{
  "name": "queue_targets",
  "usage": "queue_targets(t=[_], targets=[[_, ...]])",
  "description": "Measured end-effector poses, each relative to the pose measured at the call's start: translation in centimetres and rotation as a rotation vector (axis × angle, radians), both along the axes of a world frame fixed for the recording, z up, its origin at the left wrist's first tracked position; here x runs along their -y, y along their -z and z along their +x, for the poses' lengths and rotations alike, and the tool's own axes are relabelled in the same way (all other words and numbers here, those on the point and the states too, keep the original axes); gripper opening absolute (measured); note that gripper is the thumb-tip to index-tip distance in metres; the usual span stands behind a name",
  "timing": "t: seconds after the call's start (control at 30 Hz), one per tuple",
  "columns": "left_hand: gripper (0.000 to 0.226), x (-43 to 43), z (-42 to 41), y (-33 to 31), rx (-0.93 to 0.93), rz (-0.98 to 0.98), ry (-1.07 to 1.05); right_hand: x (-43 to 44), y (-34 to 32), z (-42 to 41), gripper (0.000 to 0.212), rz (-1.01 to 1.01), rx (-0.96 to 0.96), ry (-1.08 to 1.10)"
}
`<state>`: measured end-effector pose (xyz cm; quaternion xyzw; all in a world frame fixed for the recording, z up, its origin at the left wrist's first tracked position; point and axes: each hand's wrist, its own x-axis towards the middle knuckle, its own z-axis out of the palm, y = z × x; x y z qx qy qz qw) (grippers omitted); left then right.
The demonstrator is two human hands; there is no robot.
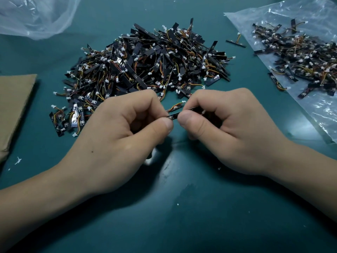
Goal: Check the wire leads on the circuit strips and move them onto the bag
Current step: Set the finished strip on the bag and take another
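A big heap of black circuit strips [145, 66] with orange and yellow wire leads and white connectors lies at the table's centre. My left hand [116, 136] and my right hand [228, 128] meet in front of the heap and pinch one black circuit strip [173, 116] between thumbs and forefingers, one hand at each end. Most of that strip is hidden inside my fingers. A clear plastic bag [310, 110] lies flat at the right, with a smaller pile of strips [299, 59] on it.
The table top [182, 207] is teal. A brown cardboard sheet [14, 106] lies at the left edge. Crumpled clear plastic [36, 15] sits at the back left. One stray strip [235, 42] lies between the heap and the bag.
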<state>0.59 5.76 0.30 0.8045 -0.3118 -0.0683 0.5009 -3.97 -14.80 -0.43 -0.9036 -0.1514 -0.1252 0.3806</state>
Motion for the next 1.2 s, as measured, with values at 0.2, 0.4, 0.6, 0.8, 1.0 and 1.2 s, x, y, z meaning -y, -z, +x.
queue_targets(t=[0.2, 0.4, 0.6, 0.8, 1.0, 1.2], targets=[[0.012, 0.3, -0.4, -0.3, -0.039, -0.018, 0.058, 0.1, -0.6, -0.1, 0.026, 0.081, -0.13, -0.109], [0.01, 0.7, -1.0, -0.5, -0.134, -0.075, 0.072, 0.0, -0.6, -0.1, 0.025, 0.075, -0.157, -0.126], [0.012, 0.6, -1.0, -0.6, -0.103, -0.052, 0.069, -0.1, -0.8, -0.1, 0.026, 0.024, -0.154, -0.113], [0.021, 0.2, -0.4, -0.3, 0.006, 0.041, 0.088, -0.1, -0.7, 0.0, 0.026, -0.002, -0.149, -0.097], [0.022, 0.0, 0.1, -0.2, 0.073, 0.102, 0.043, -0.2, -0.6, 0.3, 0.028, -0.016, -0.153, -0.086], [0.02, 2.4, 0.5, -1.2, -0.068, -0.021, -0.037, 0.2, -0.8, 0.4, 0.03, 0.173, -0.16, -0.01]])
